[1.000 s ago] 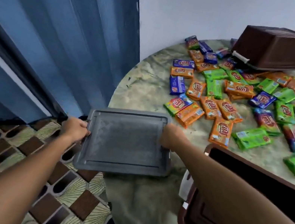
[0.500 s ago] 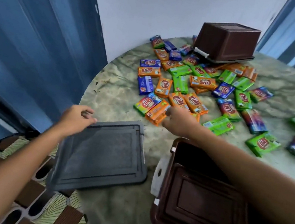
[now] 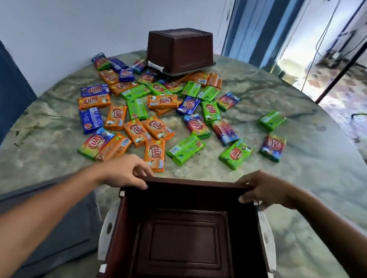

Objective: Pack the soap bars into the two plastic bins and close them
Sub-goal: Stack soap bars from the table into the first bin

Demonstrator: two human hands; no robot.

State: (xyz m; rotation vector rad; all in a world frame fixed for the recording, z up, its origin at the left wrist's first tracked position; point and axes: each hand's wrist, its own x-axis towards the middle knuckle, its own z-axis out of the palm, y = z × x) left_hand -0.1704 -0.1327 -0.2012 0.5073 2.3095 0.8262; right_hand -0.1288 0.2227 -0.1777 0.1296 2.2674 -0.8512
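Open bin (image 3: 188, 242): brown, upright, lid off, nothing inside; stands at the near edge of the table (image 3: 318, 177), now square in front of the person
Left hand (image 3: 122, 172): grips the bin's far-left rim corner, fingers curled over the edge; 0.5 s ago it was letting go of the lid
Right hand (image 3: 264, 190): grips the far-right rim corner, thumb inside the wall; 0.5 s ago it was reaching toward the soap
Grey lid (image 3: 57, 234): lies flat on the table just left of the bin, partly under the left forearm, released by both hands
Second bin (image 3: 181, 50): brown, upside down on its lid at the far side, touching the heap
Soap bars (image 3: 157, 114): dozens of wrapped bars, orange, green and blue, scattered between the 2 bins; 0 packed
Change: lid set aside, both hands moved onto the bin
Meaning: bin 1 is likely being positioned for loading; packing has not begun, bin 2 remains unopened
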